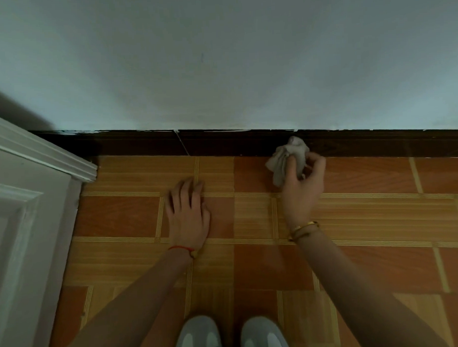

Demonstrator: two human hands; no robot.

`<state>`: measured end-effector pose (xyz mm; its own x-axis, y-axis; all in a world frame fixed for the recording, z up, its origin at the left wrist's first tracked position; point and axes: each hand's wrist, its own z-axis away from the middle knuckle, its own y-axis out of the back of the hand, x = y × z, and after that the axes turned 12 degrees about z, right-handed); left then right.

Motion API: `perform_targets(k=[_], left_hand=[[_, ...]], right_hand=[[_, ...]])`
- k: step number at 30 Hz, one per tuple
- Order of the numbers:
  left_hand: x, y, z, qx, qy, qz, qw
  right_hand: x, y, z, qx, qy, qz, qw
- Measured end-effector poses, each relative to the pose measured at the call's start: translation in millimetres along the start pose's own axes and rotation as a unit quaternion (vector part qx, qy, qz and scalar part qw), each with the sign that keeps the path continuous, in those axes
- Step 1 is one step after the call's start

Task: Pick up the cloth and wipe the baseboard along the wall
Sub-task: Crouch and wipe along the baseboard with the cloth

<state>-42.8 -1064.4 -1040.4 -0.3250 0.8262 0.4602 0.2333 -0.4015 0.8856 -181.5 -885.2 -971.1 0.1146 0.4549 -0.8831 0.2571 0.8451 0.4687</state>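
Tiled floor (367, 212) lies open along one dark baseboard (221, 142); one crumpled cloth (287, 158) is pressed against it, grasped by right hand (302, 189) fingers. Left hand (187, 211) is laid flat, fingers released.

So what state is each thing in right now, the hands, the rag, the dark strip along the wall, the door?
cloth: bunched up, held against the baseboard
right hand: grips the cloth
left hand: flat on the floor, fingers straight, holding nothing
baseboard: dark, pale paint flecks along its top edge
door: white; open or closed, cannot tell
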Motion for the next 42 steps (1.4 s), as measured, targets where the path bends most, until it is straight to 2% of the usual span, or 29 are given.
perform_targets(k=[2,4,7,10,12,15,19,22,26,29,31,33,35,42], left_hand=[[-0.9,0.4,-0.2,0.002,-0.003,0.006,1.0],[-1.2,0.7,-0.4,0.007,-0.008,0.007,1.0],[-1.9,-0.1,0.8,0.021,-0.021,0.011,1.0],[-3.5,-0.6,1.0,0.032,-0.027,0.013,0.999],[-4.2,-0.3,0.9,0.034,-0.027,0.013,0.999],[-3.7,1.4,0.6,0.028,-0.024,0.019,0.999],[-2.4,2.9,0.7,0.018,-0.014,0.026,0.999],[-2.1,3.6,0.1,0.004,-0.008,0.022,1.0],[-2.0,4.2,-0.1,-0.003,-0.005,0.017,1.0],[-2.4,2.6,0.1,0.015,-0.02,0.012,1.0],[-5.0,0.0,0.3,0.024,-0.031,0.004,0.999],[-6.6,-1.5,0.5,0.027,-0.029,0.002,0.999],[-6.5,-1.4,0.3,0.035,-0.031,0.012,0.999],[-2.8,3.3,0.2,0.01,-0.016,0.028,0.999]], right_hand=[[-18.9,-17.4,7.9,0.014,-0.062,-0.068,0.996],[-36.0,-36.9,13.8,0.012,-0.073,-0.085,0.994],[-52.3,-63.6,28.8,0.004,-0.071,-0.093,0.993],[-64.0,-81.2,49.2,-0.062,-0.03,-0.087,0.994],[-64.8,-87.7,53.4,-0.07,-0.016,-0.079,0.994],[-55.6,-82.2,44.1,-0.037,-0.042,-0.072,0.996],[-36.1,-51.4,14.0,0.071,-0.088,-0.068,0.991],[-31.2,-40.8,1.6,0.099,-0.073,-0.063,0.99],[-41.3,-62.5,22.3,0.058,-0.053,-0.042,0.996],[-58.8,-92.6,50.7,-0.021,-0.007,-0.049,0.999],[-74.0,-108.3,65.5,-0.062,-0.008,-0.068,0.996],[-79.9,-114.2,70.0,-0.068,-0.024,-0.08,0.994],[-75.1,-107.0,64.5,-0.052,-0.027,-0.078,0.995],[-44.8,-53.8,14.6,0.09,-0.07,-0.074,0.991]])
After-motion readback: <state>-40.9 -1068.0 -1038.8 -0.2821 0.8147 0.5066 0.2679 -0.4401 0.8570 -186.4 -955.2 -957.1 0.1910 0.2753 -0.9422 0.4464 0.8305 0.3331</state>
